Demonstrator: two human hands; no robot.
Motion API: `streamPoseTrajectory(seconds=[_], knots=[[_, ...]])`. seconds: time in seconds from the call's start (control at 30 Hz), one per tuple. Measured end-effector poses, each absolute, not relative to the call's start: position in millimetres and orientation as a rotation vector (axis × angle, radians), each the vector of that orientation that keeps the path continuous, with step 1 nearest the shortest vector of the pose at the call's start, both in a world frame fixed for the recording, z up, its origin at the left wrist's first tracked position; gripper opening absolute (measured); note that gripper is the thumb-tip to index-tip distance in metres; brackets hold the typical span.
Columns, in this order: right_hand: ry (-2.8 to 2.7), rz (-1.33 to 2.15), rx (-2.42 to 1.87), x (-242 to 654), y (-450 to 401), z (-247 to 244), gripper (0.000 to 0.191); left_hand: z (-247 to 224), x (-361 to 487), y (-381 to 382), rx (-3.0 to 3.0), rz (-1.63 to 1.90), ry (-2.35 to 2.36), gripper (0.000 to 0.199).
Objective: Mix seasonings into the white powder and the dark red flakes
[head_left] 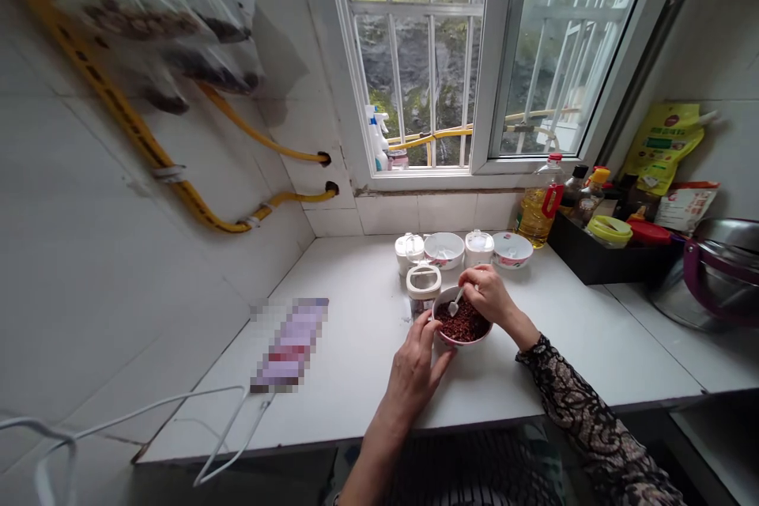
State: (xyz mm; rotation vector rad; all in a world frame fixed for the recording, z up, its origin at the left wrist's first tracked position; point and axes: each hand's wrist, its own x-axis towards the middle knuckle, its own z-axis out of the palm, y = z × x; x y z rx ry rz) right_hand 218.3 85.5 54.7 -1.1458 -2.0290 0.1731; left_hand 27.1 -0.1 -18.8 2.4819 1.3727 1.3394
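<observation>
A white bowl [455,339] with a pink pattern stands on the white counter, filled with dark red flakes [466,324] that look like dried chilli. My left hand [415,360] grips the bowl's left side, thumb at the front and fingers at the rim. Between the fingers of my right hand [487,294] is a small white spoon [454,306], its tip in the flakes. Just behind the bowl and to its left sits a lidded seasoning jar [423,285] with a clear top. Two more such jars, a left one [409,251] and a right one [479,247], stand further back.
Beside the back jars are two white bowls, one [444,251] between them and another [513,251] at right. An oil bottle [538,205], a black box [593,249] of condiments and a steel pot [711,273] line the right. A pixelated phone-like object [290,344] with a white cable lies left.
</observation>
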Motion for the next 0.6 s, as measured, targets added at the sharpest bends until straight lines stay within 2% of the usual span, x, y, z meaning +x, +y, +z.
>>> streamPoseTrajectory(seconds=[0.1,0.33,0.6], knots=[[-2.021,0.307,-1.169,211.1,84.5,52.5,0.020,-18.3,26.8,-0.5,2.491,1.323,1.378,0.042],[-1.566,0.862,-1.259,221.7,90.3,57.1,0.016,-17.3,27.2,-0.9,2.489,1.337,1.372,0.043],[-1.380,1.072,-1.161,223.3,93.2,60.0,0.014,-16.4,28.1,-1.7,2.472,1.335,1.364,0.043]])
